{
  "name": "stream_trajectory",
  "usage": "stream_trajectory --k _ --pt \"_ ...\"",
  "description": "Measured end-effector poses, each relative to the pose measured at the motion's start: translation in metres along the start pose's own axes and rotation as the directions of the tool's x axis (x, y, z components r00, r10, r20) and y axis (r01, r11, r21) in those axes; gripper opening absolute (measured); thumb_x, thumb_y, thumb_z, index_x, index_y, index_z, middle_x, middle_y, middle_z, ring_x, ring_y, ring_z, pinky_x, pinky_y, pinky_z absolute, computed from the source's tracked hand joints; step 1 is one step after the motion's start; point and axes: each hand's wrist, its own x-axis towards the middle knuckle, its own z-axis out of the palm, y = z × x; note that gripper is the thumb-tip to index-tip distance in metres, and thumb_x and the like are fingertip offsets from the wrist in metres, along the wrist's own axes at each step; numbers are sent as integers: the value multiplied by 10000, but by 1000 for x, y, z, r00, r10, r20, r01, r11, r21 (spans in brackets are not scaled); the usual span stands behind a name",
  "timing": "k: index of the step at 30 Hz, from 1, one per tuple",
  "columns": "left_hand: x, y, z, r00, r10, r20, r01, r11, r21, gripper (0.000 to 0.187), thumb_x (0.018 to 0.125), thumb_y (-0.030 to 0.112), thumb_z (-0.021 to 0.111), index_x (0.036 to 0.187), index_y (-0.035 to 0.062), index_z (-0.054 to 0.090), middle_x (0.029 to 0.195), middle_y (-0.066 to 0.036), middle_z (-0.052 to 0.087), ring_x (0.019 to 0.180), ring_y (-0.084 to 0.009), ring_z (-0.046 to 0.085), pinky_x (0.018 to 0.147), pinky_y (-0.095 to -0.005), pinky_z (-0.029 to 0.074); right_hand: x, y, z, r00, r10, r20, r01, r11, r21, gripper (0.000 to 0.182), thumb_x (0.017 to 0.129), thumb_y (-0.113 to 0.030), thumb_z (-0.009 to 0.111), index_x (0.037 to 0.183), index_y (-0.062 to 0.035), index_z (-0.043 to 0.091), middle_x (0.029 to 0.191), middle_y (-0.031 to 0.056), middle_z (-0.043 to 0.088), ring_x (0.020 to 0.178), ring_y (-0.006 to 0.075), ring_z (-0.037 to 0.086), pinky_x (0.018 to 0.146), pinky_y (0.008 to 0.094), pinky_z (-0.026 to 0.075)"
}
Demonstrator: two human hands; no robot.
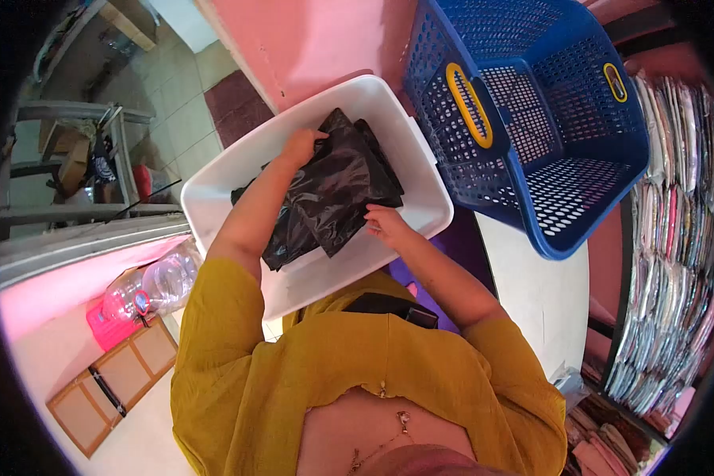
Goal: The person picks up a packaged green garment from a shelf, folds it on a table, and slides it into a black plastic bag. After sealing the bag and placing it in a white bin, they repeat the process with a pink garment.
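Black plastic bags (337,194) lie in a loose, creased pile inside a white plastic tub (214,186) in front of my body. My left hand (301,148) is closed on the far left edge of the upper bag, its fingertips partly hidden. On the near right side, my right hand (385,224) pinches the edge of the same black plastic between thumb and fingers. Both forearms reach over the near rim of the tub.
A blue laundry basket (523,151) with yellow handles stands against the tub's right side. Stacks of packaged folded cloth (666,238) fill a shelf at far right. At left are a large clear plastic bottle (170,278) and a wood-framed panel (115,385). A pink wall (317,40) rises behind the tub.
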Motion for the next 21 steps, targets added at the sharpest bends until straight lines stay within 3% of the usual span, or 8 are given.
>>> stream_trajectory --k 9,11,12,14,16,18,20,21 --pt "70 17 49 984 -13 175 8 999 31 432 756 -42 481 1065 197 666 1034 -172 625 987 -326 586 882 -412 457 59 16 -10 980 40 -196 -29 998 56 364 665 -97 666 1017 -128 582 898 8 498 850 169 462 728 384 416" --pt "72 11 62 986 -41 160 36 999 36 407 778 -22 474 1059 201 669 1056 -166 621 1004 -319 582 890 -411 454 86 40 -31 941 -336 50 329 865 -380 309 658 -103 659 955 -121 578 923 19 475 858 192 449 725 383 415" --pt "73 7 69 988 -77 136 71 996 47 385 800 -2 468 1053 205 672 1077 -161 616 1022 -312 578 899 -409 452 91 37 -33 941 -335 44 326 866 -379 309 658 -103 659 955 -121 578 923 19 475 858 192 449 725 383 415" --pt "79 -7 86 986 -72 150 64 996 55 366 814 19 466 1049 207 674 1097 -159 609 1031 -309 575 908 -411 447 101 30 -35 989 -145 2 135 914 -383 262 655 -107 654 905 -112 574 952 36 460 864 209 439 727 382 415" --pt "83 -14 95 984 -70 161 60 996 64 348 828 39 464 1045 210 677 1116 -157 601 1040 -307 572 916 -413 443 107 30 -38 990 -140 -32 119 926 -359 256 659 -109 651 904 -106 573 954 43 458 870 212 438 739 385 414" --pt "86 -17 102 990 -103 99 97 993 71 458 719 -68 501 1057 194 667 1112 -141 604 1060 -307 550 934 -397 428 105 22 -34 989 -132 -68 103 938 -331 251 664 -111 648 902 -100 571 957 51 457 877 215 437 751 387 413" --pt "85 -20 103 987 -101 123 95 994 54 450 724 -53 510 1066 196 664 1131 -143 597 1064 -305 552 946 -392 422 87 -2 -18 950 149 -276 -178 980 -84 262 679 -123 643 926 -95 562 974 52 452 888 215 438 783 397 407" --pt "84 -21 102 985 -102 142 98 995 36 442 729 -39 520 1075 197 660 1150 -144 590 1068 -304 555 958 -387 416 85 -2 -18 945 157 -286 -194 976 -104 241 699 -132 630 928 -93 564 971 56 449 888 223 440 787 411 404"
